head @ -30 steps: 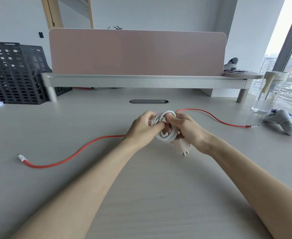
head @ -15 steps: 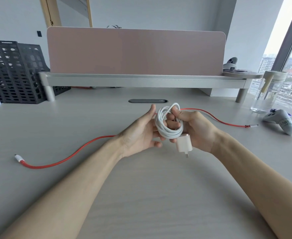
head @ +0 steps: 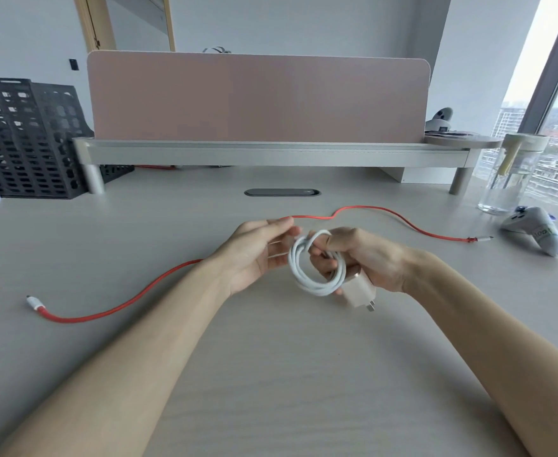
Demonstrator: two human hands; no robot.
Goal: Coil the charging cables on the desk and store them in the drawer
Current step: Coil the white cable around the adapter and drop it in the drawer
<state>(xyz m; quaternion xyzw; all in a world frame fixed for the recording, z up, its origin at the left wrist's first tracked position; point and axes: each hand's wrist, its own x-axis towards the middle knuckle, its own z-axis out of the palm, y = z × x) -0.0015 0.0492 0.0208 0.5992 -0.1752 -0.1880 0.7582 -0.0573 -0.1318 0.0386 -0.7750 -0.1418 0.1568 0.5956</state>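
White charging cable: coiled, in hand above the desk; left hand newly released.

Item 1, white cable (head: 317,263), wound into a tight loop with its plug adapter (head: 358,290) hanging below, is gripped in the right hand (head: 363,258), fingers threaded through the coil; a second ago both hands were closed over the bundle, and now the left hand (head: 258,250) has drawn back just beside it, fingers spread and holding nothing, though a short white end seems to brush its fingertips. Judgement: winding of this cable looks finished, leaving only stowage. Item 2, red cable (head: 112,308), lies uncoiled across the desk (head: 271,374), running behind both hands, ends well apart. Drawer: not in view. Nearby, unrelated: game controller (head: 535,230), glass jar (head: 510,179).
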